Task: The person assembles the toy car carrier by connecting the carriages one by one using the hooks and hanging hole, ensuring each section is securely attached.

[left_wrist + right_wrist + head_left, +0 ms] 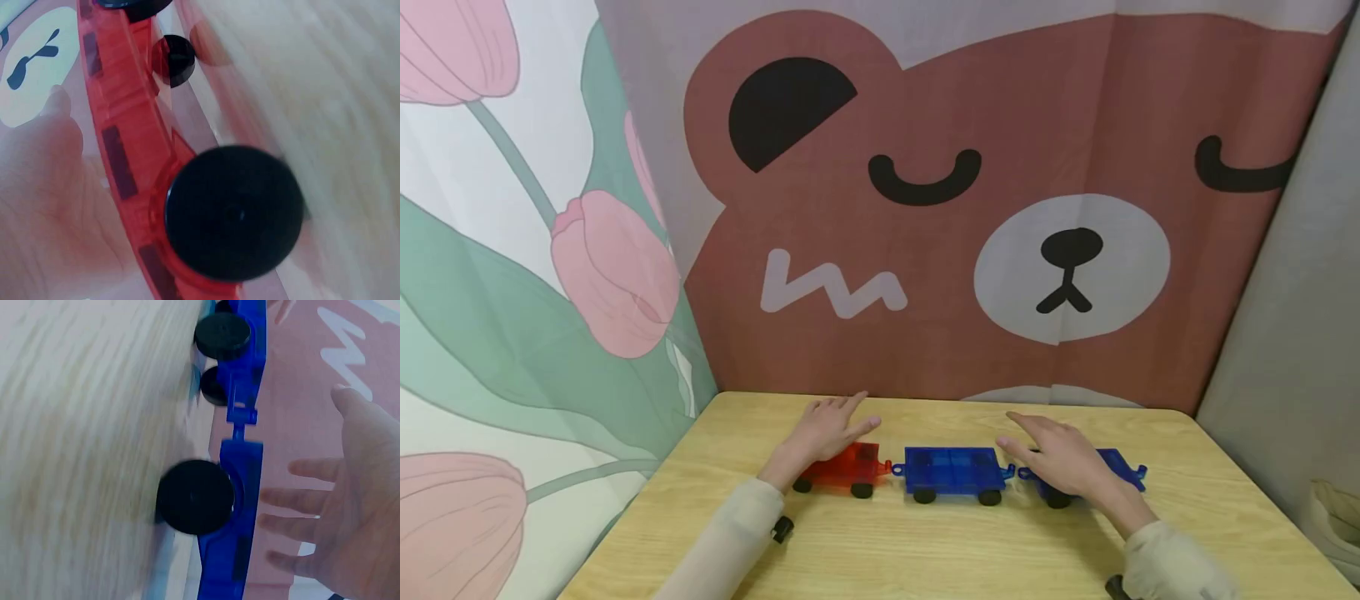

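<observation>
A see-through red toy train car (859,467) with black wheels stands at the left end of a row on the table. My left hand (826,432) reaches over its left part, fingers extended, holding nothing. In the middle stands a blue toy train car (953,471), its hooks and rings meeting those of the cars on either side. At the right end is another blue car (1118,463), partly hidden by my right hand (1062,457). That hand's fingers are straight and spread above the car, as the right wrist view also shows.
The light wooden table (925,550) ends at a hanging cloth with a bear print (940,358) behind the cars. A tulip-print cloth (617,275) hangs on the left. A beige cloth item (1333,525) is beyond the table's right edge.
</observation>
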`<state>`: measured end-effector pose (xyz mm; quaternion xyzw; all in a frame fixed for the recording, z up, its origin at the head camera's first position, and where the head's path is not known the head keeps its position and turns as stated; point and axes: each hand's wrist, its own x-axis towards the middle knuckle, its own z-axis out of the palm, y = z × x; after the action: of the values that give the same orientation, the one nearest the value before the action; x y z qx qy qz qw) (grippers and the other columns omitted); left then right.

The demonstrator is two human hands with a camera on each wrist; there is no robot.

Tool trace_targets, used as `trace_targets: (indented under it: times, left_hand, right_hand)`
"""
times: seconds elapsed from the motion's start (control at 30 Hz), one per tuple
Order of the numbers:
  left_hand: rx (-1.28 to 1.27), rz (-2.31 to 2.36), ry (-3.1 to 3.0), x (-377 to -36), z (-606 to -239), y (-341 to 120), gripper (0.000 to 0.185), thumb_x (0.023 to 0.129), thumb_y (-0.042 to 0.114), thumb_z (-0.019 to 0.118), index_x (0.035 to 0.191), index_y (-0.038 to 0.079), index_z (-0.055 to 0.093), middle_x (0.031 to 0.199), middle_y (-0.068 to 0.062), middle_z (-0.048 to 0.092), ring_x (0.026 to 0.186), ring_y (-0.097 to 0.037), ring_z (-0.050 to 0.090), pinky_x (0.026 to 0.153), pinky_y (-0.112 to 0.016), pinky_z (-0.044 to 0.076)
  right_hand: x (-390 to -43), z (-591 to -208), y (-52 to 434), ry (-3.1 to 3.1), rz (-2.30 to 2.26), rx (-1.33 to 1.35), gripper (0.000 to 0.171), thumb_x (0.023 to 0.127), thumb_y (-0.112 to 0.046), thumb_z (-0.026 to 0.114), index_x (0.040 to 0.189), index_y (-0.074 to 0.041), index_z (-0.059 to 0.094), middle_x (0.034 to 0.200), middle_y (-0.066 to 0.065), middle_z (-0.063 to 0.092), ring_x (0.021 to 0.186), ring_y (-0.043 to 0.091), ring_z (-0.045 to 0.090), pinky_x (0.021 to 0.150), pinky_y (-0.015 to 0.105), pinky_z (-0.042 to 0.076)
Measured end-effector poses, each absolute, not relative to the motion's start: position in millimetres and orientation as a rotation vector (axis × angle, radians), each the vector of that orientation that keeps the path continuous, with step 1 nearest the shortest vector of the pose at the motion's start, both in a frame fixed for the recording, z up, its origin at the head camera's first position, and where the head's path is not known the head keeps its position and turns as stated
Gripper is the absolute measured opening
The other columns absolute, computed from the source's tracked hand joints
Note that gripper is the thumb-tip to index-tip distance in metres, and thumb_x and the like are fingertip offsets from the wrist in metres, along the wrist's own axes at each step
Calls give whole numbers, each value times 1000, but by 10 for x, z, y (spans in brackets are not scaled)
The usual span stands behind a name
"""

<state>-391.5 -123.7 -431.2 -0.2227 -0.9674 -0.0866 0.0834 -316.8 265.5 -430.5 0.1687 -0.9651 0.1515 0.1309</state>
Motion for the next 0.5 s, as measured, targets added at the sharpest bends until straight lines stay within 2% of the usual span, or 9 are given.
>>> trace_targets:
  times: [0.07,0.27,0.5]
  left_hand:
    - [-697,-261,-2882,-3905,-4334,-1216,79,84,74,21,147,27,25,139,-6,41,124,-32,39,99,-56,22]
    - [-763,-245,-2853,-3881,-4381,-1145,77,86,72,20,146,25,30,135,-6,46,120,-30,44,96,-55,27]
    - [-805,-255,-2824,-3856,-4405,-1136,76,86,72,22,141,23,40,132,-5,49,117,-29,46,95,-56,29]
  right_hand:
    - [-3153,-4315,2608,-2784,467,511,65,87,-65,39,137,-24,46,130,3,51,115,27,49,90,58,34]
    - [-3079,-4315,2467,-2781,536,572,61,86,-66,43,134,-29,49,129,-6,50,117,21,47,92,53,36]
    - [-2995,-4278,2266,-2772,474,609,61,84,-65,47,134,-31,49,129,-8,50,118,18,46,94,50,35]
